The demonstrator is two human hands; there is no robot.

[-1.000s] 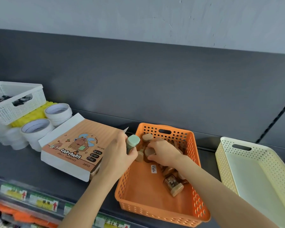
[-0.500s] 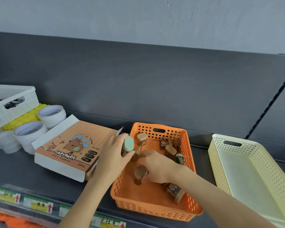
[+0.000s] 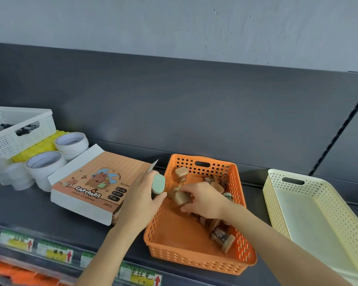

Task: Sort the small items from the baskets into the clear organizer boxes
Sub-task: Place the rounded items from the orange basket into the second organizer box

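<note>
Price tags [image 3: 56, 251]: at the very bottom of the frame, green and yellow with red arrows, stuck on the front edge of the dark shelf [image 3: 39, 205].
Orange basket [image 3: 196, 263]: low in the middle, sitting on the shelf, full of little holes.
Sharpener lying down [image 3: 222, 239]: in the near right part of the orange basket, brown with a tan cap, on its side.
Left hand [image 3: 142, 200]: just left of the orange basket's left wall, fingers wrapped around a small thing with a mint green cap [image 3: 158, 183] (the cap pokes out of the top of the fist).
Right hand [image 3: 204, 200]: inside the orange basket, fingers curled tight on a brown sharpener with a tan end [image 3: 181, 198], held close to the left hand.
More sharpeners [image 3: 210, 179]: near the far wall of the orange basket, a few small brown ones, one standing up with a tan cap [image 3: 181, 172].
Capybara box [image 3: 91, 186]: left of the basket, an orange and white cardboard box with its flap open and a cartoon animal on it.
Yellow basket [image 3: 277, 203]: at the right edge, pale yellow, with nothing showing inside.
Tape rolls [image 3: 43, 163]: left of the box, white rings stacked up.
White basket [image 3: 19, 137]: far left, sitting on top of yellow things, with dark items inside (too blurry to tell what).
Back panel [image 3: 194, 110]: dark grey, behind it all.
</note>
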